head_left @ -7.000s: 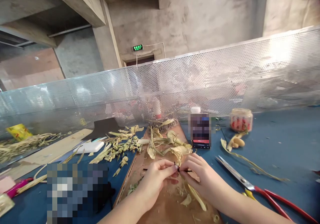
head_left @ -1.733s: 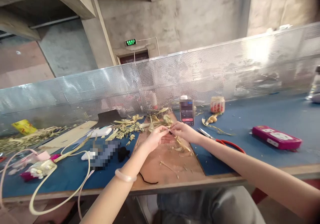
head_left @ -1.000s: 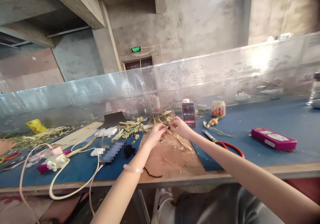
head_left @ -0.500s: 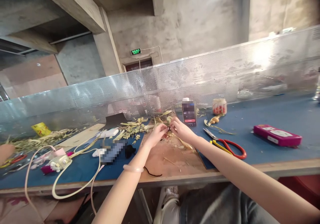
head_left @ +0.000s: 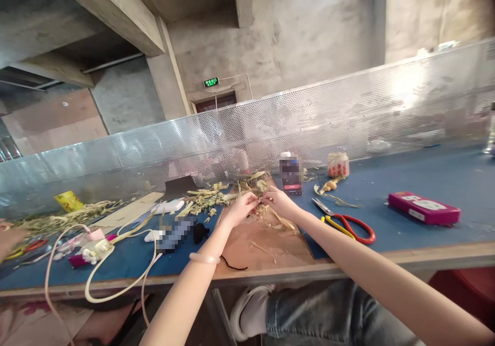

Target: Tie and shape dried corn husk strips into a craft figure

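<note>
My left hand (head_left: 243, 208) and my right hand (head_left: 279, 201) meet over a brown board (head_left: 266, 250). Their fingertips are pinched together around something small and dark that I cannot make out. Dry plant scraps (head_left: 282, 221), thin and pale, lie beneath and beside the fingers. Just beyond the hands is a heap of dried leaves or husks (head_left: 253, 182). A black cord (head_left: 234, 267) rests on the board's near left part, by my left wrist.
Right of the board lie scissors (head_left: 358, 229) with red and yellow handles, a magenta box (head_left: 423, 208) and a jar (head_left: 338, 164). A phone (head_left: 291, 177) stands behind. Leftward are cables (head_left: 91, 289), more dried stalks (head_left: 209, 199) and another person's hand (head_left: 11, 240).
The view has shifted slightly. My hands stay pinched together over the board, with the right hand a little lower. The other person's hand at the far left has moved.
</note>
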A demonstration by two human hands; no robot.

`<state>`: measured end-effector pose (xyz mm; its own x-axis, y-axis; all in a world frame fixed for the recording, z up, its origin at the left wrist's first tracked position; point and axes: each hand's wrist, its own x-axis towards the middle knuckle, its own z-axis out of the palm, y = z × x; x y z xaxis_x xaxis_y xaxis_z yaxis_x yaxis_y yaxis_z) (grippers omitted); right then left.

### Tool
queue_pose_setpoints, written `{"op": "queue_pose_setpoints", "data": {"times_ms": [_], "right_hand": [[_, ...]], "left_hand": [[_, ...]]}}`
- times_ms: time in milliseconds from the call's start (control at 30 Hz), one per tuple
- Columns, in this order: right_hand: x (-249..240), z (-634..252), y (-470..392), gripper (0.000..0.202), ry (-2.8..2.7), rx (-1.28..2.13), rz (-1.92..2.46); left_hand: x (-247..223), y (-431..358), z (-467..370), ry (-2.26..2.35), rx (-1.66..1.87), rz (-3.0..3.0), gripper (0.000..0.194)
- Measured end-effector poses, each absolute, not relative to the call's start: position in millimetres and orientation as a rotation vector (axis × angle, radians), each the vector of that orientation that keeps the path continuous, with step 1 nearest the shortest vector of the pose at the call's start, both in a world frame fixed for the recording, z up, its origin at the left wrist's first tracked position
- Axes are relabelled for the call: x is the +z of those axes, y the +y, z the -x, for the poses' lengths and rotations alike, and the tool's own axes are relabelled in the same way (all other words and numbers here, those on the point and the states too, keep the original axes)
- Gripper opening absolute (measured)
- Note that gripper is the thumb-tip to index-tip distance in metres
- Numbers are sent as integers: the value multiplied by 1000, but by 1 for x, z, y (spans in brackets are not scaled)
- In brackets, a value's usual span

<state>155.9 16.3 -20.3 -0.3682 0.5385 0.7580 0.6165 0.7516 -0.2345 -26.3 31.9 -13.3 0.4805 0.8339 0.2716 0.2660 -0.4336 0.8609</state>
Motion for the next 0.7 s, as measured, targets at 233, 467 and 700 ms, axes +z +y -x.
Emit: {"op": "queue_pose_setpoints", "data": {"times_ms": [233, 467, 700], "right_hand": [[-16, -165, 15, 23, -2009, -246, 949], [-23, -161, 22, 24, -2065, -215, 969], [-21, -157, 14, 24, -2094, -233, 1041]], "left_hand": [[-15, 35, 32, 944, 907, -1949, 29], [-14, 34, 33, 940, 906, -1948, 30], [-14, 34, 32, 947, 875, -1984, 29]]}}
